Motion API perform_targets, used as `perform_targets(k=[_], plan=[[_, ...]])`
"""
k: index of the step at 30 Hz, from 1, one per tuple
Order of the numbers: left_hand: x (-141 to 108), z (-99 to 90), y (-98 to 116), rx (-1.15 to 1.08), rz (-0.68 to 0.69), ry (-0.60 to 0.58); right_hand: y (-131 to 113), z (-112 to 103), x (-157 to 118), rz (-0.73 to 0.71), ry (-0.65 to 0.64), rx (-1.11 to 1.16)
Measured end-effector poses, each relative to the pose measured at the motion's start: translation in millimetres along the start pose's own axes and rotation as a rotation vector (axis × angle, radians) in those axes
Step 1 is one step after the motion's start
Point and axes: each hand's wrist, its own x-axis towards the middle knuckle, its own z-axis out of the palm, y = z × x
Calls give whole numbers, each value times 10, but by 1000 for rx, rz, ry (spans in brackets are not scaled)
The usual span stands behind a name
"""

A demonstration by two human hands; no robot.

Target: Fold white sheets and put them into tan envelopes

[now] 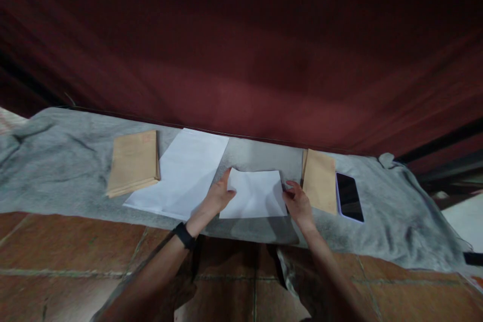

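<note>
A white sheet of paper [254, 193], its top edge slightly curled at the left, lies between my hands on the grey cloth. My left hand [220, 195], with a black band on its wrist, is at the sheet's left edge, thumb and fingers apart. At the right edge is my right hand [297, 201], its fingers bent and apart beside the paper. Larger white sheets [188, 171] lie to the left, partly under a stack of brown envelopes [134, 158]. More brown envelopes [320, 181] are right of my right hand.
A phone [349, 196] with a dark screen lies beside the right envelopes. The grey cloth [381, 211] covers the long, low surface and is wrinkled at both ends. Behind it hangs a dark red curtain [241, 70]. Floor tiles [75, 246] show in front.
</note>
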Motion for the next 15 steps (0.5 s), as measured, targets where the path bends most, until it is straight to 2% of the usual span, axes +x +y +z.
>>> perform_targets(k=[3, 6, 9, 13, 15], plan=[[-48, 64, 45, 181, -43, 49, -81, 46, -41, -214, 84, -222], [-107, 129, 84, 284, 64, 172, -218, 190, -101, -352, 30, -247], [-141, 166, 118, 355, 183, 232, -342, 396, -159, -433, -50, -236], [-139, 221, 168, 461, 261, 339, -435, 626, -201, -480, -116, -293], [-148, 309, 186, 483, 333, 329, -463, 703, -204, -474, -149, -316]])
